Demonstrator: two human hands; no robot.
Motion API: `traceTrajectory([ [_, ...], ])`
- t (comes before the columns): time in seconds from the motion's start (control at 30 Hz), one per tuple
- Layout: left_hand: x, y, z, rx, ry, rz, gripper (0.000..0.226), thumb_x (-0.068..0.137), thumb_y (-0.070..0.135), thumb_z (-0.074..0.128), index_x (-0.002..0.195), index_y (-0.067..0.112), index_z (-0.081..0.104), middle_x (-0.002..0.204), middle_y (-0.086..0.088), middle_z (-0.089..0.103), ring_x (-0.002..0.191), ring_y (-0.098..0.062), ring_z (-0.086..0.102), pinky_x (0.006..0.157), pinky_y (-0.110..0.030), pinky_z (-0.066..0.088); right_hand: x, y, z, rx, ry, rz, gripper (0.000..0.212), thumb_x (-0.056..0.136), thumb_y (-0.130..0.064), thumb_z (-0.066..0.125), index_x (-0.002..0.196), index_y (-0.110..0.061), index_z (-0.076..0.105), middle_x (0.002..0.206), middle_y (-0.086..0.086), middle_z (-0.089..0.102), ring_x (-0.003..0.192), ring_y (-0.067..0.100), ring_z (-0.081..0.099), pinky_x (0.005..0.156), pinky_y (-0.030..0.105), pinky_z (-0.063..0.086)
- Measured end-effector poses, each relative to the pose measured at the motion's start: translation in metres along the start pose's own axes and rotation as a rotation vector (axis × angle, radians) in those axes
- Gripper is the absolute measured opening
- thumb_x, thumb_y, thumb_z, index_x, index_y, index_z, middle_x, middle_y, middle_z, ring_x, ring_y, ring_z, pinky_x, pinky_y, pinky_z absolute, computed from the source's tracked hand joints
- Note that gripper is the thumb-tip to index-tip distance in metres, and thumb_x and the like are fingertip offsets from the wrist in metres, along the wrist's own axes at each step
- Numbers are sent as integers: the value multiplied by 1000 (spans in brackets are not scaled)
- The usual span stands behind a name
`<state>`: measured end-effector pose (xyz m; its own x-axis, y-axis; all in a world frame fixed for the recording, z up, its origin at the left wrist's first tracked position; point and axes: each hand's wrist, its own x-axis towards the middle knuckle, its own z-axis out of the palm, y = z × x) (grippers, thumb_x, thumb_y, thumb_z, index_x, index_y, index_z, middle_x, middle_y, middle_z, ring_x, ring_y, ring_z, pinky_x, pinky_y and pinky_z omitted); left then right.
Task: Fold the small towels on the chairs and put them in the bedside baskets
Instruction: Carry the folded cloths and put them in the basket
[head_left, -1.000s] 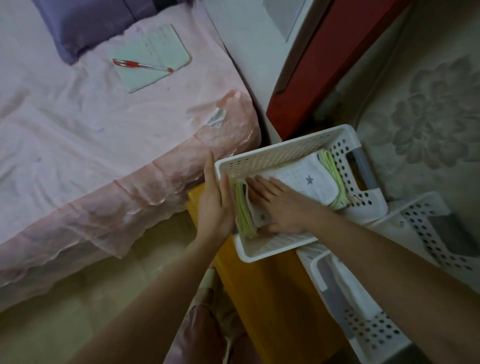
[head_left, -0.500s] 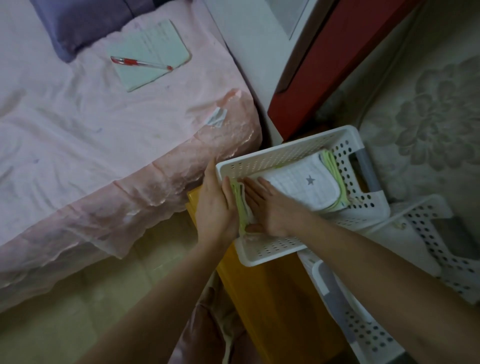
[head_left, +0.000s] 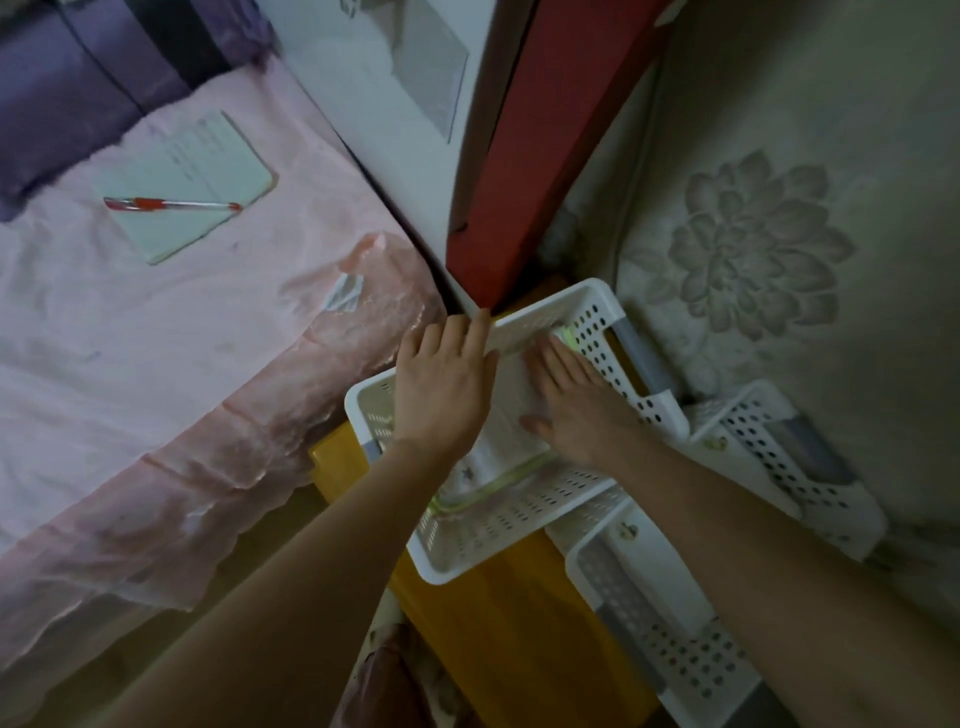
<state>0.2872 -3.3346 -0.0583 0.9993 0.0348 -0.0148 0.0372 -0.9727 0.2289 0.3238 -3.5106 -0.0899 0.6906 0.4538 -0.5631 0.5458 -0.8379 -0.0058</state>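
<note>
A white perforated basket (head_left: 519, 540) sits on a yellow stand beside the bed. Inside it lies a folded white towel (head_left: 496, 452) with green edging and small star prints. My left hand (head_left: 444, 384) lies flat, fingers straight, over the basket's far left rim and the towel's left part. Flat on the towel's right part presses my right hand (head_left: 569, 400), fingers spread toward the basket's far end. Both hands hide most of the towel.
A pink-sheeted bed (head_left: 156, 374) lies left, with a notebook (head_left: 189, 182) and a red pen (head_left: 171, 205) on it. A red panel (head_left: 535, 145) stands behind the basket. Further white baskets (head_left: 670, 639) sit to the right, against a floral mattress (head_left: 769, 249).
Both hands have slid from the basket's near end toward its far end, across the towel. The view has also shifted, so the basket appears more lengthwise.
</note>
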Motion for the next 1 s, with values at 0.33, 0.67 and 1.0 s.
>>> traceTrajectory([
  [0.33, -1, -11, 3, 55, 44, 125, 50, 98, 25, 50, 144, 8, 40, 110, -8, 60, 92, -26, 56, 74, -37, 44, 16, 12, 13, -29, -35, -59, 85, 96, -64, 21, 151, -15, -20, 159, 3, -24, 146, 14, -23, 118, 32, -16],
  [0.67, 0, -13, -23, -153, -220, -12, 23, 101, 12, 38, 123, 17, 43, 102, -7, 62, 74, -28, 56, 58, -36, 34, -19, 11, -40, 95, -134, 62, 66, 103, -48, 31, 155, -17, 6, 163, 6, -5, 150, 21, -2, 121, 39, 5],
  [1.0, 31, 17, -16, -236, -291, -39, 28, 96, 1, 36, 123, 8, 41, 81, -8, 50, 72, -31, 50, 60, -41, 38, -88, -44, -34, 478, 70, 186, 49, 104, -42, 28, 97, -4, 58, 83, 12, 60, 81, 29, 60, 75, 39, 47],
])
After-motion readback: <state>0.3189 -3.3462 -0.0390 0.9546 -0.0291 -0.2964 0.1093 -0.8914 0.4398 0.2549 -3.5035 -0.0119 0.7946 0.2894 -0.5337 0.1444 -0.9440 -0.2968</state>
